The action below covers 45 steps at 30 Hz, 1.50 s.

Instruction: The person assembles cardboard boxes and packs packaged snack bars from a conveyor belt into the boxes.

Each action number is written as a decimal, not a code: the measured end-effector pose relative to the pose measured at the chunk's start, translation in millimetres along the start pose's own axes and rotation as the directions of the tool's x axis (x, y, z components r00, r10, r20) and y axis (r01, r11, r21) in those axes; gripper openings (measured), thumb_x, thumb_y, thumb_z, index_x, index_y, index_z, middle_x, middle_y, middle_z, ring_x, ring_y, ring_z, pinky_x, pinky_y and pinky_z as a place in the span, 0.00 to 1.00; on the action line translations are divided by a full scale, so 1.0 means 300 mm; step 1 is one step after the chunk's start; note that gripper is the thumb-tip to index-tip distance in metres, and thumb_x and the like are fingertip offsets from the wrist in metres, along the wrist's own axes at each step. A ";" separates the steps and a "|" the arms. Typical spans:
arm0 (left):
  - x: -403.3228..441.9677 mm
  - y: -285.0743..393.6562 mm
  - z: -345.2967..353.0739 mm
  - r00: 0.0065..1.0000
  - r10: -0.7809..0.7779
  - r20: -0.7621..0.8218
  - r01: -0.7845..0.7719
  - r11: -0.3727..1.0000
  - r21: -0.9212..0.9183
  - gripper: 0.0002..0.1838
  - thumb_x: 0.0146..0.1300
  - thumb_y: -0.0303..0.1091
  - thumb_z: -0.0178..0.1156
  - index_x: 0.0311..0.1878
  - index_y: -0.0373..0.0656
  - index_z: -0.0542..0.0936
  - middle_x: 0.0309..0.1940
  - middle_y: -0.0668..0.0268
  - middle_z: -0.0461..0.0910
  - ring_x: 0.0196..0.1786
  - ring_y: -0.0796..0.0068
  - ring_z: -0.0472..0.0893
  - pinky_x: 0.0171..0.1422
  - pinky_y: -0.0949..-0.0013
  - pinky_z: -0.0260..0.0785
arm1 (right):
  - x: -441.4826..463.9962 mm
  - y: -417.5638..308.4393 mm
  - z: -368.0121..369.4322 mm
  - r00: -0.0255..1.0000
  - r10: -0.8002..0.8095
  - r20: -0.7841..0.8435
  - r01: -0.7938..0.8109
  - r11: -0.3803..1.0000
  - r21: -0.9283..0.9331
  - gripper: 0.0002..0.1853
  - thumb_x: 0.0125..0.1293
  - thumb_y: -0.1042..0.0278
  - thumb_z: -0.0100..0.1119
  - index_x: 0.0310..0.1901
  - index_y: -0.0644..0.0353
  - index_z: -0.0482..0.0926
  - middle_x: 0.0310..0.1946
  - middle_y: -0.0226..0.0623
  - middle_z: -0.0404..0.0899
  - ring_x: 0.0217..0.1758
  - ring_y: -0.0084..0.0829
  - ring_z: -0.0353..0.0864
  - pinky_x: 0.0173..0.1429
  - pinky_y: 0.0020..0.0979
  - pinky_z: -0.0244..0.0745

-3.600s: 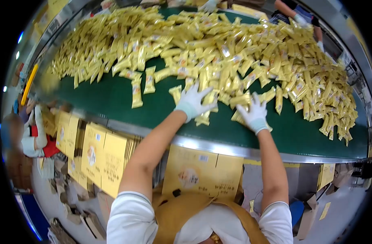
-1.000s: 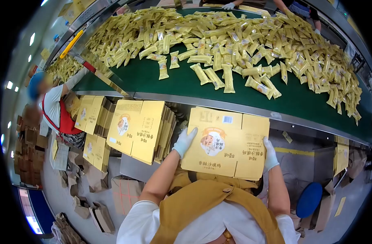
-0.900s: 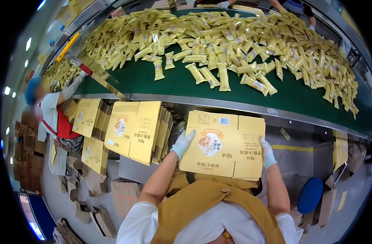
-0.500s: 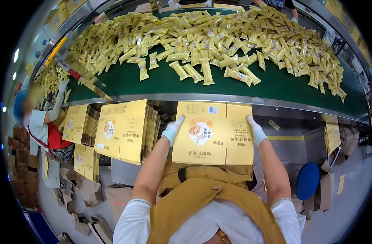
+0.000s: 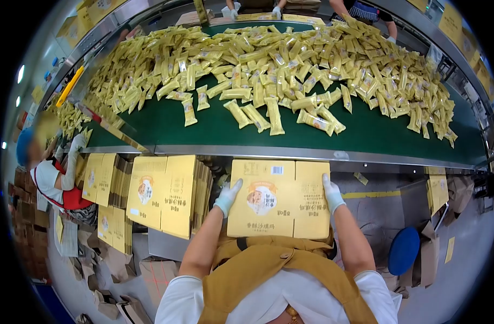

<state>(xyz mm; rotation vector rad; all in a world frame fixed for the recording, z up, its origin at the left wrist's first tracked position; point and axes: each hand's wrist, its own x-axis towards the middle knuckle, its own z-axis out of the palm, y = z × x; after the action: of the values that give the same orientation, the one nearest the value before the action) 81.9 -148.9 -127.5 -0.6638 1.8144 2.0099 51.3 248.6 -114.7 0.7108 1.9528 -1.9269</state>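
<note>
A flat, folded yellow carton (image 5: 279, 200) printed with a cartoon face and a barcode lies upright to my view, just in front of my apron. My left hand (image 5: 227, 197), in a pale glove, grips its left edge with the thumb on the front. On the opposite edge is my right hand (image 5: 332, 193), gloved too, its thumb also over the printed face. The fingers behind the carton are hidden. Beyond it, many yellow wrapped snack bars (image 5: 247, 81) are heaped on a green conveyor belt (image 5: 204, 135).
Stacks of flat cartons (image 5: 160, 189) stand left of my hands. A metal rail (image 5: 247, 153) edges the belt. A co-worker (image 5: 58, 173) reaches to the belt at left; others stand across it. A blue stool (image 5: 404, 250) and brown paper bags (image 5: 120, 264) are on the floor.
The view has tilted up, so belt, stacks and carton appear lower. Both hands still hold the carton, now slightly further left in view. More of the people across the belt shows.
</note>
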 end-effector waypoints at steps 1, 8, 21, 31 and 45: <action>-0.017 0.024 0.006 0.999 -0.036 0.023 0.037 0.999 -0.016 0.34 0.71 0.52 0.62 0.69 0.36 0.70 0.59 0.60 0.80 0.57 0.67 0.80 0.61 0.63 0.73 | 0.000 0.000 -0.002 1.000 0.015 -0.018 -0.016 1.000 -0.017 0.44 0.70 0.32 0.56 0.64 0.74 0.74 0.56 0.45 0.81 0.54 0.33 0.82 0.60 0.34 0.76; 0.017 0.041 0.015 0.994 -0.080 0.076 0.096 0.967 -0.237 0.41 0.70 0.54 0.63 0.76 0.38 0.62 0.65 0.57 0.76 0.63 0.65 0.77 0.66 0.63 0.70 | -0.008 -0.011 -0.002 0.999 -0.025 -0.039 0.021 0.995 -0.098 0.46 0.72 0.33 0.51 0.74 0.69 0.60 0.66 0.52 0.74 0.66 0.44 0.76 0.69 0.37 0.69; -0.072 0.121 0.063 0.933 0.359 -0.040 -0.345 0.920 0.187 0.38 0.77 0.43 0.51 0.81 0.35 0.49 0.75 0.49 0.64 0.76 0.59 0.66 0.78 0.64 0.56 | -0.135 -0.050 -0.016 0.802 -0.595 0.054 0.597 0.793 -0.125 0.37 0.74 0.59 0.53 0.76 0.74 0.54 0.76 0.53 0.60 0.78 0.45 0.62 0.79 0.40 0.55; -0.171 0.345 0.191 0.742 0.663 0.098 -0.656 0.749 -0.097 0.34 0.77 0.36 0.48 0.80 0.34 0.51 0.75 0.50 0.64 0.75 0.59 0.68 0.79 0.62 0.55 | -0.359 -0.190 -0.247 0.909 -0.193 0.370 0.157 0.979 0.127 0.37 0.60 0.62 0.74 0.68 0.66 0.70 0.63 0.40 0.77 0.64 0.35 0.78 0.66 0.38 0.73; 0.230 0.436 0.196 0.609 0.793 0.020 -0.297 0.205 0.932 0.43 0.63 0.52 0.62 0.75 0.35 0.62 0.72 0.45 0.65 0.76 0.47 0.61 0.80 0.43 0.47 | -0.147 -0.484 -0.573 0.522 -0.700 -0.487 0.653 0.696 -0.301 0.16 0.72 0.70 0.63 0.55 0.73 0.79 0.49 0.37 0.84 0.50 0.25 0.81 0.57 0.28 0.75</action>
<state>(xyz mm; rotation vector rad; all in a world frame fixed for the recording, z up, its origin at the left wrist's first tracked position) -53.6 -109.5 -53.7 -0.0644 3.4040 0.7211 30.4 416.8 39.5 0.5810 3.0499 -2.1773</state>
